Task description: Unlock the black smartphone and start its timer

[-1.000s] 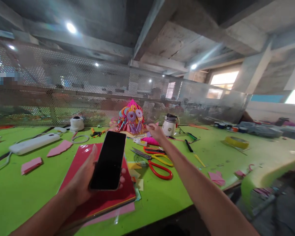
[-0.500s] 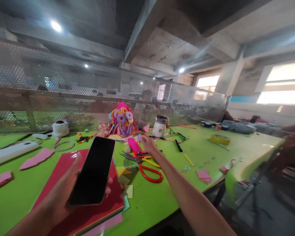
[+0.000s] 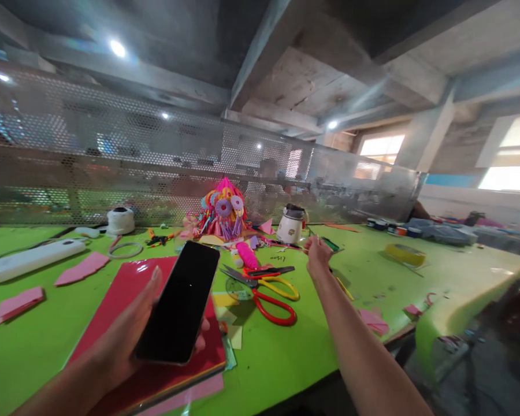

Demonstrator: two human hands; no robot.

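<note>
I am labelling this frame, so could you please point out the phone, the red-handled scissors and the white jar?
phone [image 3: 179,303]: head view, middle of its dark screen.
red-handled scissors [image 3: 281,306]: head view, red handle loop.
white jar [image 3: 289,227]: head view, front of its body.

A single head-worn camera supplies the only view. It faces forward and slightly downward across the green surface [image 3: 47,346] toward the perforated metal screen [image 3: 112,167] at its far edge. Both forearms enter from the bottom edge, close to the lens. The wide angle also takes in the ceiling beams [image 3: 277,52].
</note>
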